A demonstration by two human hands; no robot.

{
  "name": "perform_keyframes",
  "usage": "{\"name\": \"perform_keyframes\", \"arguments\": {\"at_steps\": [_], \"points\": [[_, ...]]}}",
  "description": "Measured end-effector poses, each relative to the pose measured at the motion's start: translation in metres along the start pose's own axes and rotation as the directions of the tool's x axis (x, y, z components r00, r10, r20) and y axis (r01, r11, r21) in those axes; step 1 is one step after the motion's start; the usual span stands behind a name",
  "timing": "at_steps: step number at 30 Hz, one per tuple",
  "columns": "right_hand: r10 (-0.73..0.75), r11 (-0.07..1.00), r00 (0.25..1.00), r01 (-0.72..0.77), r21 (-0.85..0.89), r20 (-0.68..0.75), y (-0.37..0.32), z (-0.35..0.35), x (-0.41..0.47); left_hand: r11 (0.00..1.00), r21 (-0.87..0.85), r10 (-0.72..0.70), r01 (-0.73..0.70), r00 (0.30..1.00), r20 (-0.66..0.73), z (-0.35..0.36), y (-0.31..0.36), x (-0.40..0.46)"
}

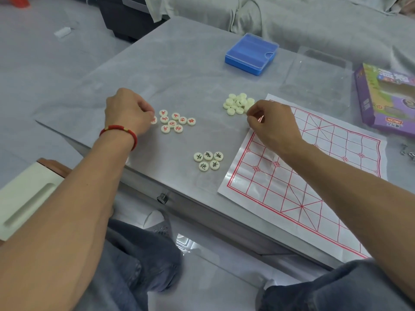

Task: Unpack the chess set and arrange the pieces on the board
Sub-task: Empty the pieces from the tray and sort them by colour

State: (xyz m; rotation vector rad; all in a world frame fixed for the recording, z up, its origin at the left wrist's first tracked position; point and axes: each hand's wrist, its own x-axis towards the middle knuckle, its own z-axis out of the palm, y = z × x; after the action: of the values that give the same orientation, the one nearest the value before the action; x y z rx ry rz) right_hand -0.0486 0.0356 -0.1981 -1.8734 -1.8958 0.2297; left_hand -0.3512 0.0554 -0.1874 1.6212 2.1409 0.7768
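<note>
The paper chess board [314, 194] with red grid lines lies flat on the table's right side. Several cream pieces with red characters [175, 121] sit in a group at the left. My left hand [128, 108], with a red bracelet on its wrist, pinches the leftmost red piece [154, 120] with curled fingers. Several black-lettered pieces [207, 160] lie near the front edge. A pile of face-down cream pieces [238, 103] sits by the board's far corner. My right hand [272, 124] hovers at that pile, its fingertips pinched on a piece that is mostly hidden.
A blue plastic case [251, 53] stands at the back of the grey table [179, 70]. A clear lid [318, 79] lies to its right, and a purple box [386, 97] sits at the right edge. My knees are below the table's front edge.
</note>
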Motion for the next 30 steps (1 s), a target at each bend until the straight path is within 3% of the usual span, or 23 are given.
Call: {"name": "perform_keyframes", "arguments": {"at_steps": [7,12,16,20,22,24,26,30], "points": [[-0.184,0.956,0.961,0.223,-0.188,0.206,-0.009,0.014,0.006,0.999,0.011,-0.053,0.052,0.996,0.075,0.01,0.003,0.002],[-0.278,0.929,0.949,0.305,-0.208,0.15,-0.014,0.013,0.007,0.995,-0.077,-0.065,0.069,0.997,0.047,0.008,0.011,-0.002],[-0.252,0.951,0.951,0.278,-0.139,0.177,-0.016,0.01,0.006,0.983,-0.166,0.067,-0.074,0.997,-0.043,0.013,0.023,-0.011],[-0.23,0.96,0.953,0.255,-0.115,0.196,-0.021,0.007,0.007,0.927,-0.34,0.21,-0.158,0.97,0.122,0.025,0.042,-0.031],[-0.166,0.985,0.974,0.172,-0.029,0.152,-0.021,0.007,0.007,0.901,-0.415,0.232,-0.125,0.948,0.218,0.033,0.048,-0.038],[-0.055,0.985,0.985,0.027,0.173,0.161,-0.021,0.004,0.006,0.884,-0.459,0.244,-0.094,0.929,0.28,0.038,0.052,-0.043],[0.017,0.891,0.968,-0.129,0.435,0.252,-0.026,-0.001,0.002,0.869,-0.487,0.264,-0.083,0.912,0.315,0.042,0.055,-0.046],[-0.057,0.775,0.943,-0.166,0.609,0.329,-0.036,-0.009,-0.009,0.812,-0.584,0.278,-0.002,0.88,0.385,0.042,0.058,-0.052]]}}
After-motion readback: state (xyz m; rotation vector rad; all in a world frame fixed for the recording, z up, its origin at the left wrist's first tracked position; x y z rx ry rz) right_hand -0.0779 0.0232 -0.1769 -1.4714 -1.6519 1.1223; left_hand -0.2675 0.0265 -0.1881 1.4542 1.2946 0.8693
